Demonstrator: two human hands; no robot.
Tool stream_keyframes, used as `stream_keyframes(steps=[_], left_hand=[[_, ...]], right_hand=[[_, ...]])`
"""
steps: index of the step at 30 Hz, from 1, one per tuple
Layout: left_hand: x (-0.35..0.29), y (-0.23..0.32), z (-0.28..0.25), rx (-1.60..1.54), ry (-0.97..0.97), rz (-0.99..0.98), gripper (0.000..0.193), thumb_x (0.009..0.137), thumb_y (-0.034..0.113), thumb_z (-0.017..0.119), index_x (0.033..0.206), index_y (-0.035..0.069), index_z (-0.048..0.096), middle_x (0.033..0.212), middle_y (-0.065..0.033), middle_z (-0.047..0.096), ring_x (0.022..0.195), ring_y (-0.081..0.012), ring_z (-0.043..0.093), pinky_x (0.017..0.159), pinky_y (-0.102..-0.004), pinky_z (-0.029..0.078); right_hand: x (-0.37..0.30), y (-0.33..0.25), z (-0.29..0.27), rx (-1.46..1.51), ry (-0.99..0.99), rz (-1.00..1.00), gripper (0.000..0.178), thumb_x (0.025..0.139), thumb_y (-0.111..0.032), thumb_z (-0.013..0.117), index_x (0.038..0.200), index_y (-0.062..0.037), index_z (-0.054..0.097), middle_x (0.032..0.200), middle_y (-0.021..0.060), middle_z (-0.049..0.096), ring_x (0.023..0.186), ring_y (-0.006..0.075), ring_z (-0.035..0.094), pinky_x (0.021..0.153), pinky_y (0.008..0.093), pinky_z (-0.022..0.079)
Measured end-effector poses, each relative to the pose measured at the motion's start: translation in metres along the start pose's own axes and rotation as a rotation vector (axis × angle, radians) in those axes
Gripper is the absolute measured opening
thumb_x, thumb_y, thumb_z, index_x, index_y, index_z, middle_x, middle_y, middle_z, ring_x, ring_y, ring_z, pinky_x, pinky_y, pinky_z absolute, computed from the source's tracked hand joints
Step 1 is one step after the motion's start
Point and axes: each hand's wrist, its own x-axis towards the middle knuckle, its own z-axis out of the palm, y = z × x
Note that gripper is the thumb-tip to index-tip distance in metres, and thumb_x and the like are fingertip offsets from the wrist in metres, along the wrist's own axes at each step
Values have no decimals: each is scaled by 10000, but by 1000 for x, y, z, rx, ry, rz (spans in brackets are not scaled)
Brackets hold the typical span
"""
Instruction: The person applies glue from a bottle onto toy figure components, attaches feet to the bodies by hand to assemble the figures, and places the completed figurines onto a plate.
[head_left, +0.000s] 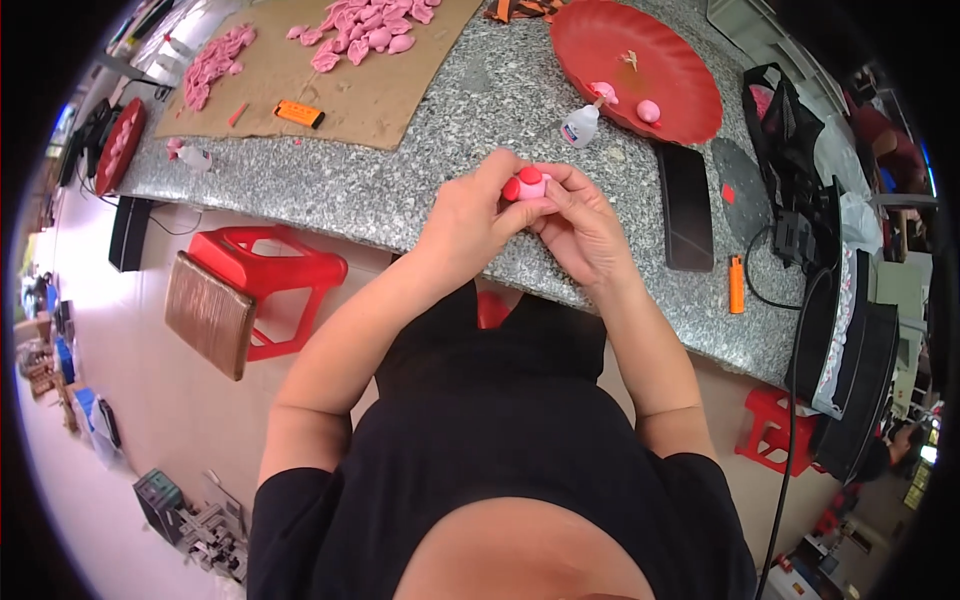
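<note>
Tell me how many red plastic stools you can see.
2, possibly 3. One red stool stands on the floor left of the person, below the counter edge. Another stands at lower right under the counter. A red patch between the forearms may be a third, mostly hidden.

head view: worn on head, aimed steeply down | hands [530, 215] seen close, mid-frame | granite counter [400, 190] across top | fisheye bend at rim | no second view supplied

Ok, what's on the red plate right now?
On the red plate lie two small pink pieces, one by the tip of the small glue bottle, plus a tiny pale scrap near the middle. Nothing covers the plate from this view.
</note>
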Motion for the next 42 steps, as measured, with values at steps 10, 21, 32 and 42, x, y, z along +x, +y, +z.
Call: stream_keyframes(steps=[10,21,32,42], left_hand=[[-4,-7,6,-12,119,92,333,711,227,669,925,48,487,746,-126,580,653,-276,593,544,-341,464],[0,-33,-14,43,103,58,270,758,168,632,983,68,521,598,-69,519,529,-194,537,497,-301,422],[50,-104,-98,410,532,17,102,760,136,560,808,49,580,718,-127,563,674,-292,560,606,-379,445],[103,-200,-246,808,799,-195,142,778,108,500,841,12,583,833,-161,562,835,-312,537,734,-384,446]], right_hand=[[-3,1,8,34,-54,18,211,856,-149,519,1035,-39,501,1010,89,550,940,179,540,824,316,447],[13,-77,13,-390,260,-478,184,865,-129,500,1013,-20,488,900,82,580,771,145,582,661,272,500],[100,-147,-48,-2142,465,-293,243,754,-217,579,940,-61,585,864,147,612,815,309,584,694,383,451],[130,-143,78,-2338,46,-56,173,694,-158,601,785,-12,619,750,178,602,752,316,584,655,395,447]])
